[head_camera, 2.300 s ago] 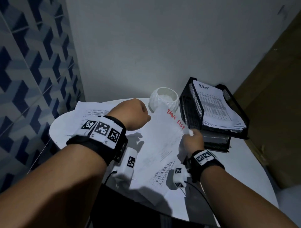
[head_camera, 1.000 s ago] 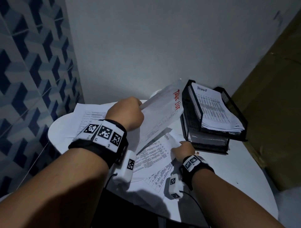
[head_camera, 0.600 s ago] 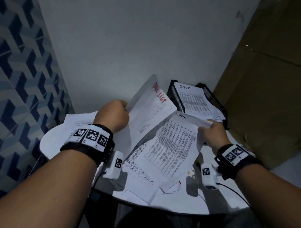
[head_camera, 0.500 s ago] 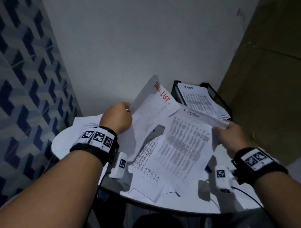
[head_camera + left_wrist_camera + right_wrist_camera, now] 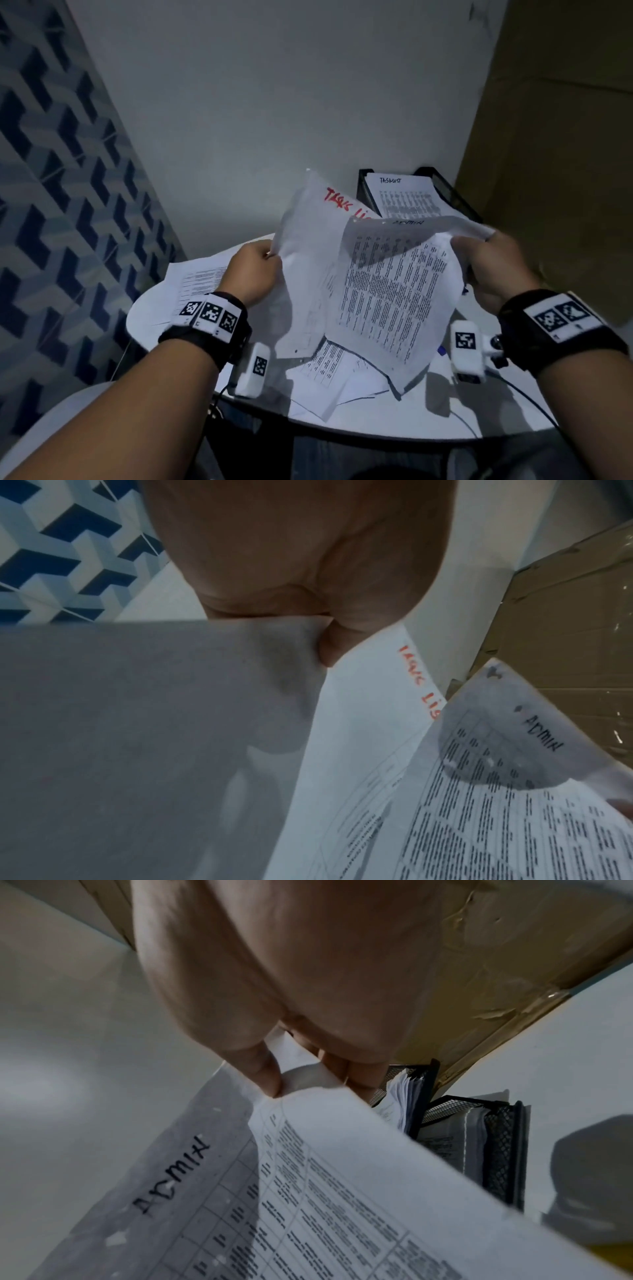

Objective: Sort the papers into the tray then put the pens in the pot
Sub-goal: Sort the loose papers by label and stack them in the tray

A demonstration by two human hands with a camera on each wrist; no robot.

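My left hand pinches the left edge of a sheet with red "Task List" writing, held up above the table. The same red-lettered sheet shows under my left thumb in the left wrist view. My right hand grips the top right corner of a printed sheet headed "Admin", which overlaps the first one. In the right wrist view the Admin sheet sits between thumb and fingers. The black mesh tray behind holds a "Tasklist" stack. No pen pot shows.
More printed papers lie loose on the round white table, and one lies at its left side. A small blue object peeks out by the right wrist camera. Brown cardboard stands to the right, patterned blue tiles to the left.
My left hand lifted the Task List sheet off the table. My right hand let go of it, picked up the Admin sheet and raised it up and to the right.
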